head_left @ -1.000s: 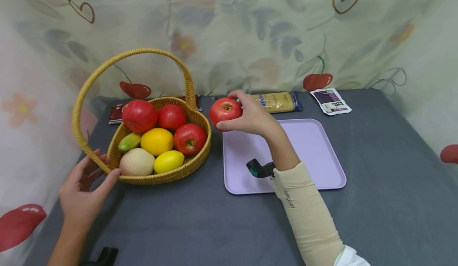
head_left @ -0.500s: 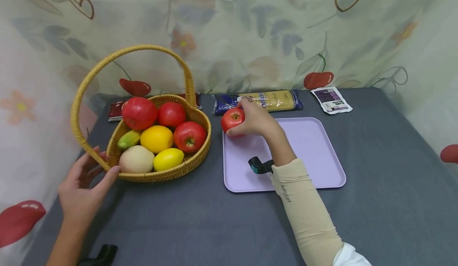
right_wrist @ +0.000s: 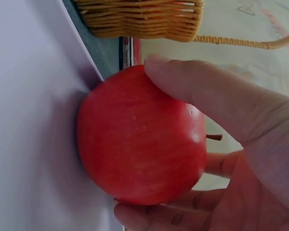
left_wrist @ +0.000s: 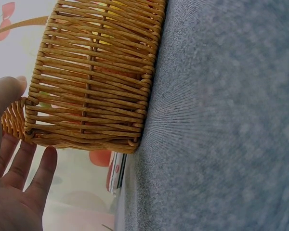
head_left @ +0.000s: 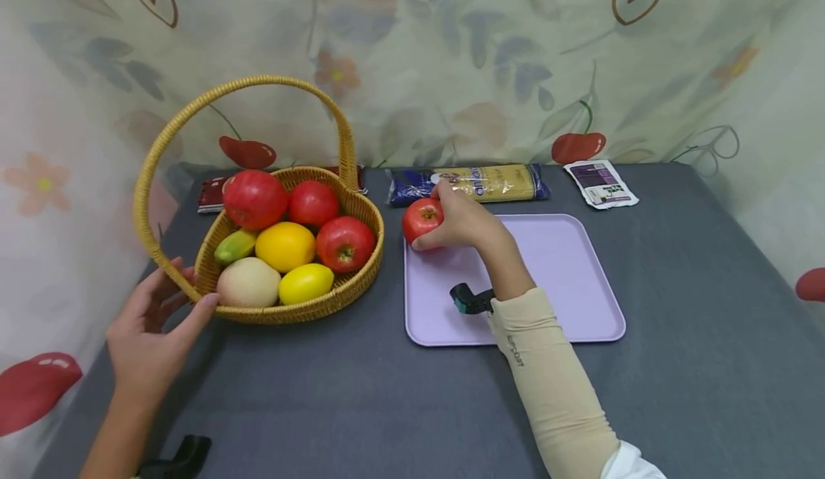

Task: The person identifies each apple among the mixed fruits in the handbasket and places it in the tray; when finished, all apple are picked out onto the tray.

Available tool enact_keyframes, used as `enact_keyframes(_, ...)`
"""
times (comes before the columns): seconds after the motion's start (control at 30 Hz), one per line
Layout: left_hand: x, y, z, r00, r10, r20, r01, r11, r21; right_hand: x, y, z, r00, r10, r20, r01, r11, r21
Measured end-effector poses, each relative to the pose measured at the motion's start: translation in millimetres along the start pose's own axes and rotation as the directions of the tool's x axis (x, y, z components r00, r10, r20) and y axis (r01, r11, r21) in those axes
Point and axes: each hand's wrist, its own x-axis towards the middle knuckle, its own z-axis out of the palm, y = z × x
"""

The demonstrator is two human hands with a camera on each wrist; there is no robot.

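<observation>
My right hand (head_left: 469,220) grips a red apple (head_left: 420,221) at the back left corner of a lilac tray (head_left: 548,278). In the right wrist view the apple (right_wrist: 139,139) sits right at the tray surface, thumb on one side and fingers on the other, its stem towards the palm. On the left, my left hand (head_left: 148,336) holds a wicker basket (head_left: 309,313) where the handle meets the rim, with the thumb on the near side and fingers behind. Inside the basket are a pomegranate-like red fruit (head_left: 255,200), two red apples (head_left: 345,244), and several other fruits.
A yellow lemon (head_left: 306,283), an orange-yellow fruit (head_left: 285,247), a pale peach (head_left: 248,283) and a green-yellow fruit (head_left: 235,247) share the basket. Behind the tray lie a pasta packet (head_left: 503,182) and a white-purple pouch (head_left: 602,184). A dark red packet (head_left: 211,195) lies behind the basket.
My right hand has carried the apple rightward and down from the gap beside the basket to the tray's corner. The left hand has kept its hold on the basket.
</observation>
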Motion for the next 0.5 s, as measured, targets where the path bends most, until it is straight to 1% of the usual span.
enact_keyframes(0.1,1.3,0.2,-0.1,1.000,0.008,0.005,-0.008,1.000,0.006,-0.7,2,-3,1.000,-0.013,0.010,0.013,1.000,-0.005)
enact_keyframes(0.27,2.0,-0.4,-0.5,1.000,0.003,0.014,-0.003,1.000,0.007,-1.7,3,-7,0.999,-0.029,0.020,0.030,0.998,-0.058)
enact_keyframes(0.33,1.8,-0.5,-0.5,1.000,-0.001,0.007,0.001,1.000,0.008,-2.1,1,-9,0.999,-0.038,0.018,0.039,0.996,-0.074)
enact_keyframes(0.4,1.3,-0.1,-0.8,1.000,-0.007,0.002,0.007,1.000,0.003,-2.5,-1,-10,0.998,-0.060,0.002,0.060,0.995,-0.083)
enact_keyframes(0.5,0.7,0.1,-1.4,1.000,-0.014,0.004,0.014,1.000,0.000,-3.9,-7,-13,0.993,-0.109,-0.049,0.105,0.992,-0.066)
